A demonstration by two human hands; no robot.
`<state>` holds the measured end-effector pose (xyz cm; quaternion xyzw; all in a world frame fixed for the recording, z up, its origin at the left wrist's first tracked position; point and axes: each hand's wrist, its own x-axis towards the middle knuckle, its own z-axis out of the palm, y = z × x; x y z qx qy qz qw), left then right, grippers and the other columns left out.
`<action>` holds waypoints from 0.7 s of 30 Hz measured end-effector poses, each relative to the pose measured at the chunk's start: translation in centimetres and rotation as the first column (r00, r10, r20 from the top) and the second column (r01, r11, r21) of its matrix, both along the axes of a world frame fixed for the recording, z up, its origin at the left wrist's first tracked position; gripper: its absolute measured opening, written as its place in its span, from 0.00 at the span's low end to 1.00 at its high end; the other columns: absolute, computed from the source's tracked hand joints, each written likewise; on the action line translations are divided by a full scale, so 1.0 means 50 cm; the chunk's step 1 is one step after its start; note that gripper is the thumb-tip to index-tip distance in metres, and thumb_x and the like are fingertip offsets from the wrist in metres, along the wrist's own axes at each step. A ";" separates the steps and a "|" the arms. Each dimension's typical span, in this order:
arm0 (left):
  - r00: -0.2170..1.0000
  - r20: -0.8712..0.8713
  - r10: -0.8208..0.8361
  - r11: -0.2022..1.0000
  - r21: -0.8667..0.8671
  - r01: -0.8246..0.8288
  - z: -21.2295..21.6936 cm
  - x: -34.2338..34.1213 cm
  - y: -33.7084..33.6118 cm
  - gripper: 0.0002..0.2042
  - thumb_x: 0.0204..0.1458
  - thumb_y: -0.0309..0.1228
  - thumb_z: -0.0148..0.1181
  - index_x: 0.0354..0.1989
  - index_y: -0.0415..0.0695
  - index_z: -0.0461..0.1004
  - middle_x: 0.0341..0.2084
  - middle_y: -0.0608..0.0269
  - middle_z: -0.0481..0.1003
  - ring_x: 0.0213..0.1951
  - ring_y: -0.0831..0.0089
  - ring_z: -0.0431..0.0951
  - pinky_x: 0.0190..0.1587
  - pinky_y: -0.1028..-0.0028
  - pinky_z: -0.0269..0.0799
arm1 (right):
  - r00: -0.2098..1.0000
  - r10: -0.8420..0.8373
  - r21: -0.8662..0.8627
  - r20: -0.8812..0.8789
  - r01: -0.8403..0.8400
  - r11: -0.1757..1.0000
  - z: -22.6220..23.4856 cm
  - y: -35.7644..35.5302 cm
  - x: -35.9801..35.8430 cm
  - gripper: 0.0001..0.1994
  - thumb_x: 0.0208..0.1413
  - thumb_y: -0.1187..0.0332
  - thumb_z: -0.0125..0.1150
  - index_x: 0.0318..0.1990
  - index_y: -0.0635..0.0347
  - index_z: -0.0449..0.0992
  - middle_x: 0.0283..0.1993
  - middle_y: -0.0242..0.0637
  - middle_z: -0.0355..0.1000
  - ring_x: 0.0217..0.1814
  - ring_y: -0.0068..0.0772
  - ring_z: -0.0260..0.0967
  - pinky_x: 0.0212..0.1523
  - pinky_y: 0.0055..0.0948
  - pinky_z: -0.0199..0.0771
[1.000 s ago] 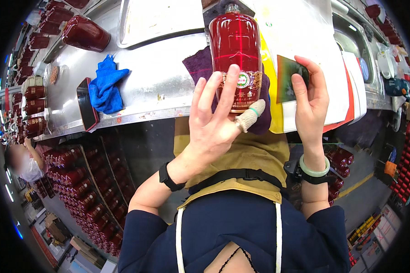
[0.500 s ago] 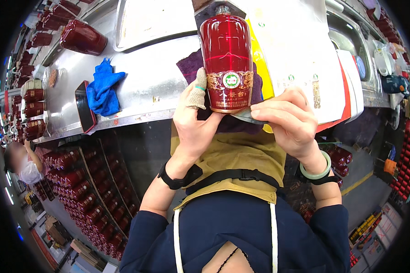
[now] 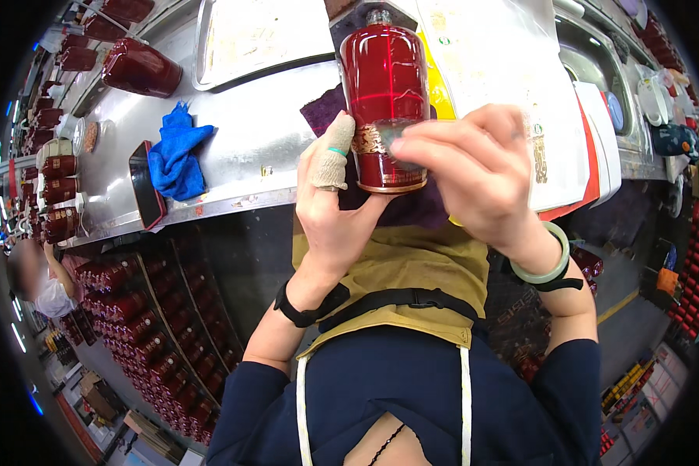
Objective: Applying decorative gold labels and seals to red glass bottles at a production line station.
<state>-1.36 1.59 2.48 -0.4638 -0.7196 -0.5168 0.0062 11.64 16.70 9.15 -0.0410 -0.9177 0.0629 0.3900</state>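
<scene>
A dark red glass bottle (image 3: 384, 74) with a gold-patterned lower band lies on a purple cloth (image 3: 321, 113), its neck pointing away from me. My left hand (image 3: 335, 210), with knitted covers on some fingers, steadies the bottle's lower left side, the thumb under its base. In my right hand (image 3: 481, 175) a thin, greyish, partly see-through flat piece (image 3: 390, 138) is pinched, pressed over the label band. That piece and my fingers hide the label's middle and right part. Its exact kind is unclear from motion blur.
White label sheets (image 3: 489, 66) lie right of the bottle, beside a sink (image 3: 598, 58). Leftward are a blue cloth (image 3: 177, 155), a dark flat object with a red edge (image 3: 145, 186), a metal tray (image 3: 202, 54) and another red bottle (image 3: 141, 66). A person (image 3: 50, 283) is far left.
My right hand has moved up and left with the flat piece, from the bottle's base edge onto its label band. My left hand has barely shifted; the bottle stays in place.
</scene>
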 end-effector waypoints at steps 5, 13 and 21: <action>0.995 -0.099 0.002 1.000 0.017 0.000 -0.005 -0.006 0.006 0.46 0.33 0.28 0.85 0.67 0.35 0.69 0.65 0.48 0.70 0.63 0.50 0.71 0.65 0.56 0.68 | 0.993 0.087 -0.220 0.084 -0.066 0.973 0.000 0.006 -0.036 0.14 0.47 0.72 0.70 0.43 0.54 0.83 0.35 0.29 0.78 0.35 0.34 0.72 0.41 0.35 0.68; 0.911 -0.392 -0.129 0.968 -0.247 0.031 0.059 0.003 0.019 0.31 0.42 0.28 0.75 0.61 0.51 0.79 0.60 0.37 0.68 0.60 0.44 0.73 0.57 0.55 0.75 | 0.968 -0.229 -0.399 -0.102 0.170 0.901 0.035 0.101 -0.025 0.12 0.57 0.75 0.70 0.49 0.60 0.81 0.39 0.38 0.82 0.40 0.37 0.81 0.44 0.32 0.78; 0.795 -0.598 -0.105 0.902 -0.394 -0.177 0.065 0.047 0.030 0.26 0.55 0.25 0.65 0.60 0.67 0.80 0.64 0.34 0.62 0.60 0.40 0.71 0.59 0.52 0.74 | 0.980 -0.191 -0.446 -0.047 0.150 0.882 0.029 0.084 0.006 0.11 0.57 0.81 0.68 0.47 0.63 0.82 0.42 0.39 0.82 0.42 0.33 0.81 0.45 0.29 0.79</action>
